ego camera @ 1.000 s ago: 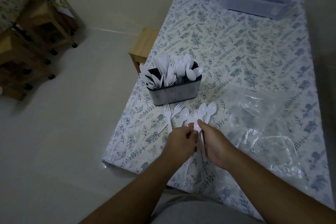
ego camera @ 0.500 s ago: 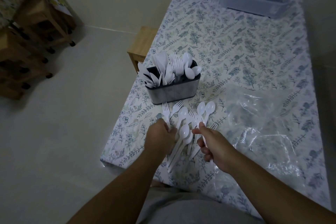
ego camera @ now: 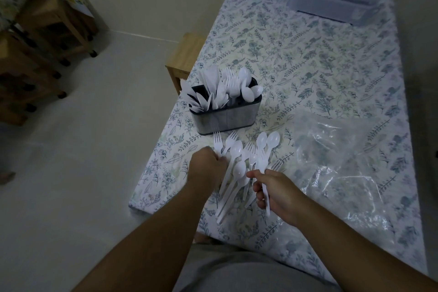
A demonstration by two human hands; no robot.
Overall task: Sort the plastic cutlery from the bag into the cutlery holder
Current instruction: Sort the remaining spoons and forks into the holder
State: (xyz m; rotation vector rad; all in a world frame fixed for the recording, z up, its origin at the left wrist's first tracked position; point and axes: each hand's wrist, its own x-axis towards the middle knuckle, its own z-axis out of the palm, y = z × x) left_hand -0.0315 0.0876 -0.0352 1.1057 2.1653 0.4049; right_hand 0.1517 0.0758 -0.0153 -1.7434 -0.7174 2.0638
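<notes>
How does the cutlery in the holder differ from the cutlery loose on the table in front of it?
The cutlery in the holder stands roughly upright, heads up; the loose cutlery lies flat on the tablecloth. The holder's pieces are grouped in compartments, knives at the left; the loose pile mixes forks and spoons, overlapping. Neither hand touches the holder's pieces, while the right hand grips one piece from the pile. Both sets are white plastic.

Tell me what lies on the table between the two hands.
Head view: loose white spoons and forks lie between the left hand and the right hand.
</notes>
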